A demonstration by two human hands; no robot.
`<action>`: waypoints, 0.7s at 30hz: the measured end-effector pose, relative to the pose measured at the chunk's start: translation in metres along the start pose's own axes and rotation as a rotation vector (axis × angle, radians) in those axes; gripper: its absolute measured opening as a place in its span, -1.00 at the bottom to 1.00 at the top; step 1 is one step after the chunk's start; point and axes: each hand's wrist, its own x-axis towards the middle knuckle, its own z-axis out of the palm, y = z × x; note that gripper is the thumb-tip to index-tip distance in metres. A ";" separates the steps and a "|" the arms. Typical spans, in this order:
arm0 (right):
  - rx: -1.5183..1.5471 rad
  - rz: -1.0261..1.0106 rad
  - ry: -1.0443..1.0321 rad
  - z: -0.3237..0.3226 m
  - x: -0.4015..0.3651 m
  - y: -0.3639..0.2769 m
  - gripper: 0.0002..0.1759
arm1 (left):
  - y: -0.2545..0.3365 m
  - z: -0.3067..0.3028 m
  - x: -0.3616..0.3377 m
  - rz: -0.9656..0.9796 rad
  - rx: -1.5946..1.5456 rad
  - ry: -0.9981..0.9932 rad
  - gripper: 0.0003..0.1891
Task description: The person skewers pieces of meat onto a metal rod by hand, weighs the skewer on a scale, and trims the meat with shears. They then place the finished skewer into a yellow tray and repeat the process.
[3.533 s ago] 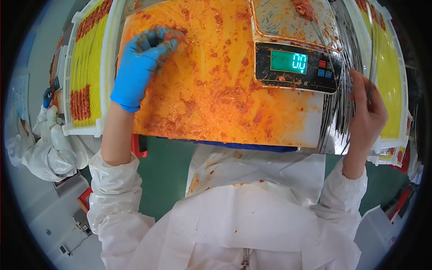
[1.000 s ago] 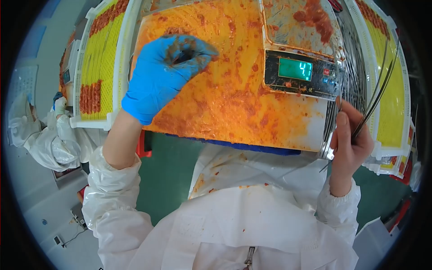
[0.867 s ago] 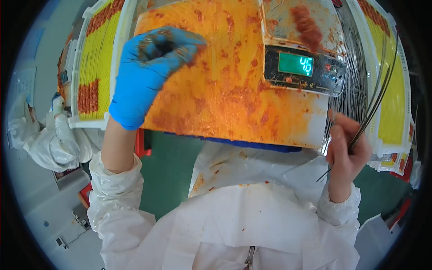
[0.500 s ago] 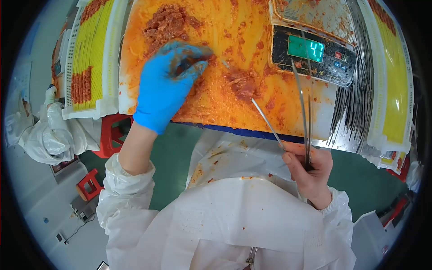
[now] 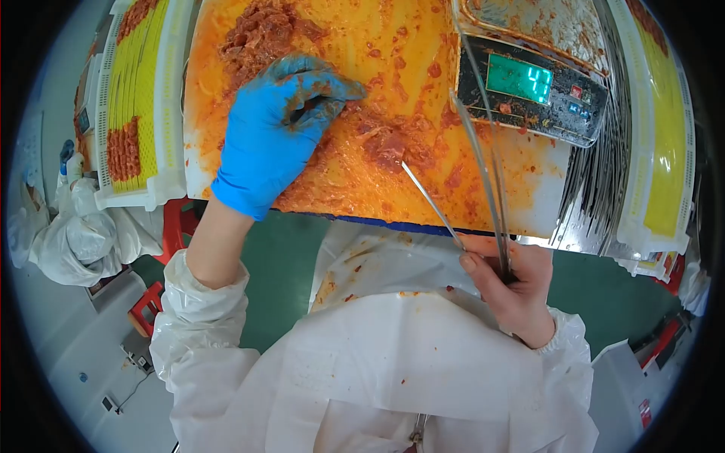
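Note:
My left hand (image 5: 276, 124), in a blue glove smeared with marinade, is held over the cutting board (image 5: 355, 181). Its thumb and fingers are pinched together; what is between them, if anything, I cannot make out. Just beyond lies a heap of marinated meat (image 5: 260, 38). My bare right hand (image 5: 513, 283) grips several metal skewers (image 5: 483, 151) at the board's near edge. One skewer (image 5: 432, 198) slants left from that hand, its tip at a piece of meat (image 5: 387, 146) on the board. The others point away over the board towards the scale.
A digital scale (image 5: 540, 87) with a lit green display stands at the board's far right. Loose skewers (image 5: 589, 185) lie beside it. Yellow-lined white trays flank the board; the left tray (image 5: 162, 162) holds skewered meat. Red stools and a person in white (image 5: 91, 234) are at the left.
My left hand has shifted slightly left, its fingertips nearer the piece of meat. My right hand and its skewers have moved a little left, the upright ones leaning further left. The whole view has shifted slightly.

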 end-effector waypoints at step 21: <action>-0.125 -0.197 0.087 0.030 0.014 0.002 -0.82 | -0.009 0.005 -0.015 0.120 0.057 0.141 -0.75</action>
